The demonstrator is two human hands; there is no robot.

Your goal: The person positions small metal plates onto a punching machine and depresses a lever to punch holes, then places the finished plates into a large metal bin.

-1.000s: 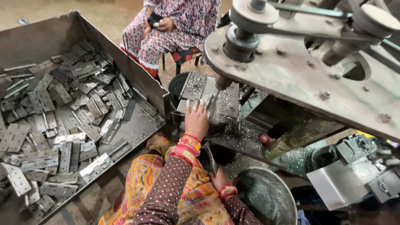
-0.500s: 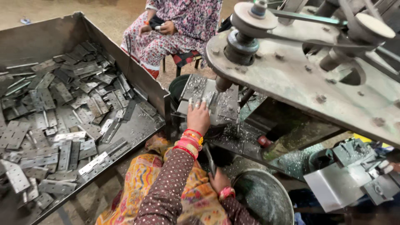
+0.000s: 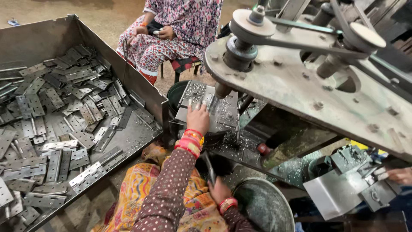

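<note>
Overhead, the upper right of the view, from twelve to four o'clock, is filled by a heavy grey machine plate (image 3: 300,90) carrying two pulleys joined by a belt (image 3: 309,36). From nine to seven o'clock a large sheet-metal bin (image 3: 51,34) is seen, heaped with flat grey hinges (image 3: 64,129). At twelve o'clock a second person in a flowered dress (image 3: 184,25) is seated on a stool, hands in the lap. At five o'clock a round metal bowl (image 3: 266,206) is placed, with a bent steel tray (image 3: 339,193) at four o'clock beside it.

At the centre, under the spindle (image 3: 222,90), a small work platform (image 3: 223,114) strewn with metal chips is found. The left hand (image 3: 198,119), wearing red and orange bangles, is stretched forward to the centre and laid on a hinge piece (image 3: 198,104) on that platform; its fingers are pressed flat down upon the piece, closed against it and not curled around it. The right hand (image 3: 219,190), lower at six o'clock, is closed around a dark lever handle (image 3: 209,167) that rises toward the machine. Another person's hand (image 3: 399,175) is glimpsed at the three o'clock edge.
</note>
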